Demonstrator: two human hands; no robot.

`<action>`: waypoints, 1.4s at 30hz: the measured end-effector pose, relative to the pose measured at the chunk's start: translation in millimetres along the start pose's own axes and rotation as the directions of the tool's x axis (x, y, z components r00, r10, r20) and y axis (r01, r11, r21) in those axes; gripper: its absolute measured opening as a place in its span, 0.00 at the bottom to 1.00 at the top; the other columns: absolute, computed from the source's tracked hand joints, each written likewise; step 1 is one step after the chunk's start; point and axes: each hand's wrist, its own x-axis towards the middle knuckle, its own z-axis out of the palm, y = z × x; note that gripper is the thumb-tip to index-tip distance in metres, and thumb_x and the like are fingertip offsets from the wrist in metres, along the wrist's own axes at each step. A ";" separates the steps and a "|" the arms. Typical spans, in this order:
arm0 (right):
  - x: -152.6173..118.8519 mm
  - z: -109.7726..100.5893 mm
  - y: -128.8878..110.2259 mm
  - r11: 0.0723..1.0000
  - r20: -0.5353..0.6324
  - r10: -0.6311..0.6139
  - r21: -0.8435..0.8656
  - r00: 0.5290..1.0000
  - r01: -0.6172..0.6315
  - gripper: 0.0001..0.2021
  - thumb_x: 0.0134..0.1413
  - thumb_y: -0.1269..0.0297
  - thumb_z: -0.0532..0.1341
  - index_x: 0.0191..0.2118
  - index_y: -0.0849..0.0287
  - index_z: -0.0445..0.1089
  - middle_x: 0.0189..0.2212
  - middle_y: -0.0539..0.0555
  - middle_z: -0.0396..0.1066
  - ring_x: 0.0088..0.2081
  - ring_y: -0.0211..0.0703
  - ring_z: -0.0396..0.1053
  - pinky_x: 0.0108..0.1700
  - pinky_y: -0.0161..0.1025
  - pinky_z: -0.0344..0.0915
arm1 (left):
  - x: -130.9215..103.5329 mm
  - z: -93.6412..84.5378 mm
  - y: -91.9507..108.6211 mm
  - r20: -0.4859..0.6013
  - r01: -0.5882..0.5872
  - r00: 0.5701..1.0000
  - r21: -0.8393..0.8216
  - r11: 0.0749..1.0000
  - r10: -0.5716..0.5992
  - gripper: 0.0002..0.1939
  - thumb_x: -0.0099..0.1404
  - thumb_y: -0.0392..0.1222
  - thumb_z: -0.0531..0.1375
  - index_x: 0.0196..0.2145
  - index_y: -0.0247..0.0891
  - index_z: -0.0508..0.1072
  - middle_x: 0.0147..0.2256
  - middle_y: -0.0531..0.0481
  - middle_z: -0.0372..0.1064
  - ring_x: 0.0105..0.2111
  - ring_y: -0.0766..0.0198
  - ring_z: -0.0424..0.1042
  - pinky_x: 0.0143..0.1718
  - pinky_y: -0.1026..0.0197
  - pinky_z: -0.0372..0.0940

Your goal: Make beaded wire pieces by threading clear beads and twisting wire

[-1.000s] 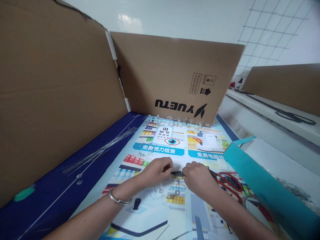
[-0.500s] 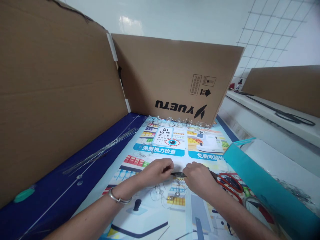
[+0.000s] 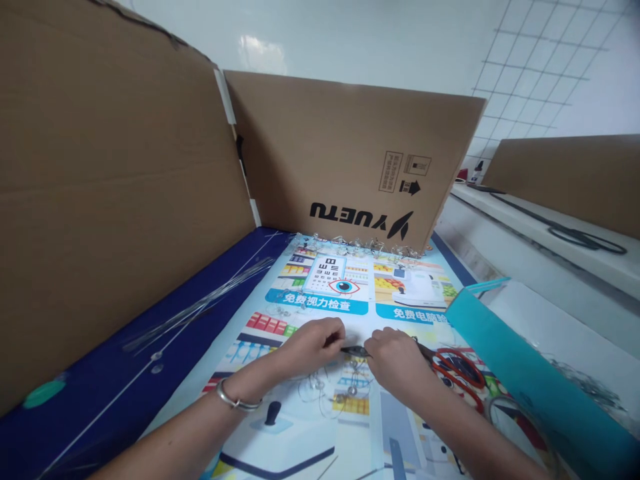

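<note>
My left hand [image 3: 314, 341], a silver bangle on its wrist, is closed in a pinch at the tip of the pliers. What its fingertips hold is too small to make out. Facing it, my right hand [image 3: 393, 360] is wrapped round dark pliers [image 3: 356, 351], whose pointed jaws reach left to my left fingers. Just below both hands are thin wire loops with clear beads [image 3: 352, 391]; whether they hang or lie on the printed sheet [image 3: 280, 427] is unclear. Red-handled scissors [image 3: 459, 371] lie beside my right wrist, their blades partly hidden.
A teal-sided box [image 3: 525, 373] with a heap of wire pieces stands at the right. Cardboard panels [image 3: 345, 147] wall the back and left. Beaded wire pieces [image 3: 360, 245] line the back panel's foot. Long thin wires [image 3: 205, 300] lie on the blue surface at left.
The view has shifted very slightly. Both hands and the pliers keep nearly the same place and hold; nothing is visibly let go.
</note>
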 end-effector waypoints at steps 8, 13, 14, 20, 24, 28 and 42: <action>-2.9 0.7 4.5 1.000 -0.034 0.024 0.014 0.999 -0.023 0.06 0.54 0.68 0.53 0.30 0.58 0.67 0.29 0.54 0.66 0.35 0.42 0.59 0.35 0.39 0.49 | 1.5 -3.6 -8.4 -0.059 -0.003 0.998 -0.030 1.000 0.002 0.06 0.60 0.35 0.50 0.28 0.37 0.65 0.27 0.54 0.64 0.27 0.68 0.61 0.28 0.67 0.54; -3.9 -1.6 6.3 1.000 -0.049 0.030 0.001 0.998 -0.030 0.06 0.53 0.69 0.53 0.29 0.59 0.67 0.29 0.53 0.65 0.35 0.42 0.59 0.36 0.39 0.48 | 1.2 -6.5 -8.7 -0.053 -0.018 0.998 -0.090 0.996 0.014 0.07 0.61 0.34 0.48 0.29 0.38 0.65 0.27 0.54 0.63 0.28 0.68 0.61 0.30 0.67 0.55; -3.9 -1.9 6.2 1.000 -0.045 0.030 -0.001 0.999 -0.030 0.06 0.53 0.69 0.53 0.29 0.59 0.67 0.29 0.54 0.65 0.35 0.42 0.58 0.36 0.39 0.48 | 1.0 -6.5 -8.6 -0.051 -0.014 0.999 -0.102 0.995 0.009 0.08 0.61 0.34 0.48 0.29 0.38 0.65 0.26 0.54 0.63 0.28 0.68 0.61 0.30 0.67 0.55; -4.3 -1.3 5.3 0.999 -0.053 0.038 -0.008 0.998 -0.039 0.06 0.53 0.69 0.53 0.30 0.59 0.67 0.29 0.54 0.65 0.36 0.43 0.58 0.36 0.39 0.48 | 2.0 -3.9 -10.9 -0.055 -0.020 0.998 -0.143 0.989 0.012 0.08 0.61 0.34 0.48 0.29 0.37 0.65 0.28 0.53 0.64 0.29 0.67 0.62 0.32 0.66 0.57; -4.7 1.0 3.3 0.998 -0.087 0.060 0.013 0.994 -0.060 0.06 0.53 0.68 0.53 0.30 0.58 0.67 0.29 0.54 0.65 0.36 0.43 0.59 0.36 0.40 0.49 | 2.6 -0.8 -12.6 -0.059 -0.009 0.998 -0.142 0.990 0.000 0.07 0.61 0.35 0.48 0.29 0.38 0.65 0.28 0.53 0.64 0.29 0.68 0.62 0.31 0.67 0.56; -4.5 0.9 2.3 0.997 -0.084 0.075 0.017 0.994 -0.073 0.07 0.54 0.68 0.53 0.30 0.58 0.67 0.29 0.54 0.65 0.36 0.43 0.59 0.37 0.40 0.49 | 1.6 0.3 -10.2 -0.065 0.006 0.998 -0.093 0.996 -0.012 0.06 0.60 0.35 0.50 0.29 0.38 0.65 0.27 0.54 0.64 0.27 0.69 0.61 0.28 0.67 0.54; -4.4 -7.6 6.8 0.946 -0.067 0.204 0.270 0.977 -0.179 0.09 0.54 0.58 0.54 0.29 0.57 0.63 0.29 0.50 0.65 0.34 0.39 0.61 0.32 0.33 0.50 | 5.1 3.4 -14.8 -0.232 0.258 0.934 -0.087 0.962 -0.272 0.04 0.57 0.36 0.51 0.25 0.38 0.63 0.21 0.57 0.61 0.22 0.69 0.60 0.23 0.67 0.51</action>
